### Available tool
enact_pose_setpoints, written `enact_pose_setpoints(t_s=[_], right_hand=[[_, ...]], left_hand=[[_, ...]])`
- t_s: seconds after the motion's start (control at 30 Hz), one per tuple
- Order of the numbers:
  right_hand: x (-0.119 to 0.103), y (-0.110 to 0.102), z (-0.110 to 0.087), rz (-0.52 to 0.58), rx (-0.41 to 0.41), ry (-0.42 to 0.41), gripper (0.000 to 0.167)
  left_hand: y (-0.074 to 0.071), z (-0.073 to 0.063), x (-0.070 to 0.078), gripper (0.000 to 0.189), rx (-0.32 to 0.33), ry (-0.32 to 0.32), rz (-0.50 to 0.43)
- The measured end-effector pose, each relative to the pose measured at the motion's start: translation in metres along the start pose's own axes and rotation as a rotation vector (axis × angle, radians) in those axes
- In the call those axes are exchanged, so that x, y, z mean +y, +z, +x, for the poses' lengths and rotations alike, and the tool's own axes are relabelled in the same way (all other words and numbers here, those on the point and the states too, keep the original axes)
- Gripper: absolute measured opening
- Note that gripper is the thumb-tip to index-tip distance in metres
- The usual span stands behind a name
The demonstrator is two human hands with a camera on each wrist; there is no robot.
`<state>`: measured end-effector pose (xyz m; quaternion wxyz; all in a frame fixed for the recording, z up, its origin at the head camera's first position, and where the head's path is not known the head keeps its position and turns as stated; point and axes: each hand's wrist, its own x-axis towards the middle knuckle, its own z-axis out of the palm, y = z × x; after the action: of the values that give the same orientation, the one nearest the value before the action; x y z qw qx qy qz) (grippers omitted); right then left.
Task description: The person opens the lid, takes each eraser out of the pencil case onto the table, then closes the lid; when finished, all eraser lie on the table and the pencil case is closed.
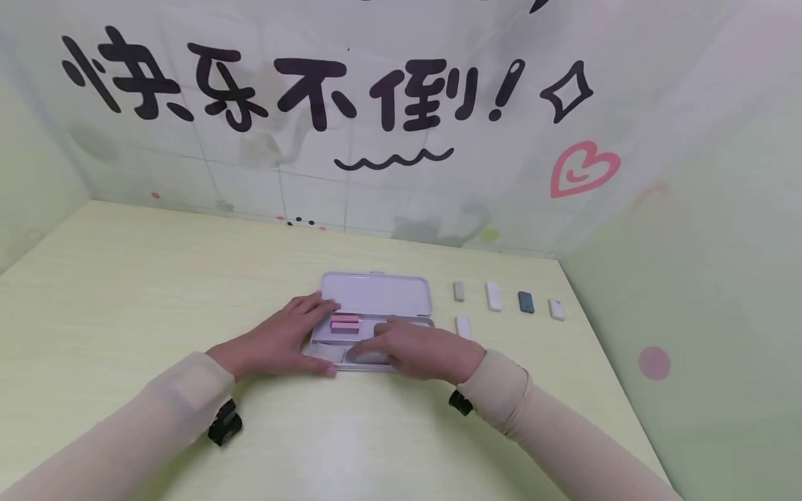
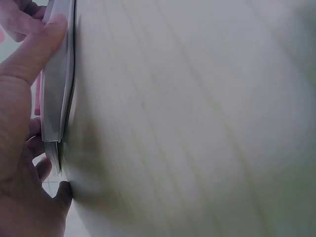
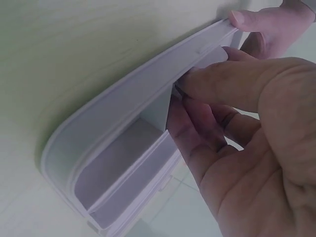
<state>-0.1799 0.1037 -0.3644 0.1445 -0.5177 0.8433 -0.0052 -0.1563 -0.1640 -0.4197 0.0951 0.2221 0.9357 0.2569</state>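
Note:
An open lilac pencil case lies on the table with its lid folded back. My left hand grips its left end, the thumb along the front edge and the fingers at the back corner. In the left wrist view the thumb presses the case wall. My right hand reaches into the front compartment. There its thumb and fingers pinch a pale, round-ended block, mostly hidden by the hand. Two pink erasers sit in the back compartment. A whitish piece lies at the front left.
Right of the case, a grey eraser, a white eraser, a dark blue eraser and a small white eraser form a row. Another white eraser lies nearer. A printed wall covering borders the table's back.

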Motion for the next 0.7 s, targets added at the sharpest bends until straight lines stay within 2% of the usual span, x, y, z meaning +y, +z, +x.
enact_pose_setpoints(t_s=[0.17, 0.33, 0.43, 0.63, 0.7], right_hand=[[0.001, 0.001, -0.002, 0.017, 0.036, 0.006, 0.050], [0.006, 0.002, -0.003, 0.126, 0.091, 0.019, 0.048], [0.011, 0.002, -0.004, 0.242, 0.127, 0.036, 0.050], [0.022, 0.004, -0.017, 0.548, 0.227, 0.113, 0.054], [0.026, 0.006, -0.023, 0.608, 0.260, 0.145, 0.055]], left_hand=[[0.001, 0.001, 0.000, 0.112, 0.007, 0.003, 0.000], [0.000, 0.000, 0.000, 0.111, 0.010, 0.004, 0.000], [0.000, 0.000, 0.001, 0.112, 0.011, 0.003, -0.001], [-0.001, -0.001, 0.002, 0.112, 0.006, -0.005, -0.007], [-0.002, -0.002, 0.003, 0.112, 0.003, -0.005, -0.008]])
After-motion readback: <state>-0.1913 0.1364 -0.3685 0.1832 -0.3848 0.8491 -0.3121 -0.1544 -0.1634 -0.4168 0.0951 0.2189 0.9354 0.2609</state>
